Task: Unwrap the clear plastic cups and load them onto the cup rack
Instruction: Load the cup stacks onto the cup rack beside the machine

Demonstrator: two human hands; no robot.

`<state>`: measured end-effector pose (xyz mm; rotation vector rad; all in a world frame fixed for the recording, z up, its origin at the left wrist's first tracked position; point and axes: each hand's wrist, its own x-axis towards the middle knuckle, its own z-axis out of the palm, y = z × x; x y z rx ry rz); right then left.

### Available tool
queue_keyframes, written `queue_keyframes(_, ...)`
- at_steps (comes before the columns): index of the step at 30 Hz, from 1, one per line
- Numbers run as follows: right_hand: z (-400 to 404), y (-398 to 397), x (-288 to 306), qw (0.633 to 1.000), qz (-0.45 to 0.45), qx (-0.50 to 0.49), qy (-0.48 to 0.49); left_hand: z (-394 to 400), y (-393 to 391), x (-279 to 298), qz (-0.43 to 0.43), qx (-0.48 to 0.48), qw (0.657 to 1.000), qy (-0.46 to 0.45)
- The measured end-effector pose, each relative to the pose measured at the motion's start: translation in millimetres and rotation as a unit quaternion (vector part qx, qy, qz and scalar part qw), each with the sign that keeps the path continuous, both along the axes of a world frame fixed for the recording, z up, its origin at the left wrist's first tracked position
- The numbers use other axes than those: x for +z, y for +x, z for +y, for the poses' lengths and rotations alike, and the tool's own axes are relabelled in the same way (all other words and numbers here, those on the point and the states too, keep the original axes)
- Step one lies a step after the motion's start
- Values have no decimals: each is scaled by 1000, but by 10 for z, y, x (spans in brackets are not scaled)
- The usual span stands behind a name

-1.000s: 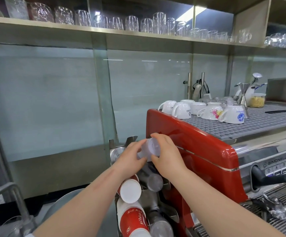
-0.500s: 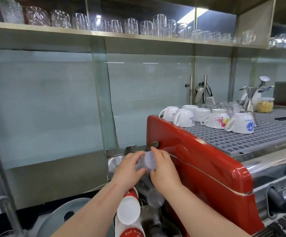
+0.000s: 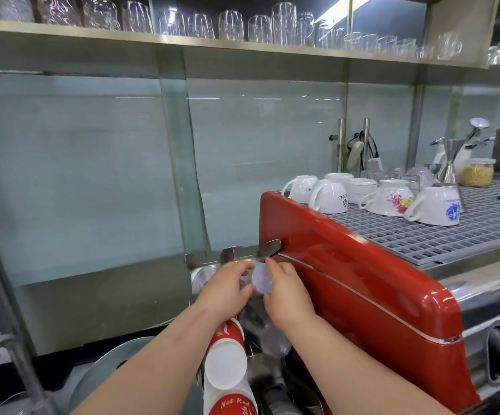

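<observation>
Clear plastic: a stack of clear cups is held end-on toward the camera, its round base facing the viewer, at the top of the cup rack.
Left hand: curled round the left side of the stack, fingers wrapped over the top and thumb below.
Right hand: clamped on the right side of the stack, index finger stretched up along its rim.
Hands together: both are closed on the same stack, facing each other across it.
Wrapping: whether any film is left on the stack cannot be told, as the plastic is blurred and see-through.
Rack: a steel frame with bent tabs at the top, set just beside the left end of the red espresso machine.
Lower rack slots: a red-and-white paper cup stack is seen below the left wrist, with another clear cup stack beside it under the right wrist.
Machine top: white mugs are stood upside down on the grey grille.
Shelf above: rows of drinking glasses are lined up.
</observation>
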<state>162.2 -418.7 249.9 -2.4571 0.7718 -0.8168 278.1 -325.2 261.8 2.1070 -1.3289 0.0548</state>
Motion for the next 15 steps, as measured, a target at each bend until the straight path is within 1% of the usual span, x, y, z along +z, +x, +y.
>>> queue_keyframes(4,-37,9,49,999,29,-12,-14,-35,-36,46,-7,19,999,26)
queue_keyframes(7,-22,-4,87,996,83,-14,-36,-21,-65,67,-17,29,998,56)
queue_keyframes(9,1,-40,118,993,109,-8,-33,6,-74,85,-29,31,996,75)
queue_keyframes(12,33,-143,216,993,119,-5,-11,65,-102,159,-51,37,993,102)
queue_keyframes(15,91,-251,421,986,159,0,-39,126,-160,328,-82,37,986,143)
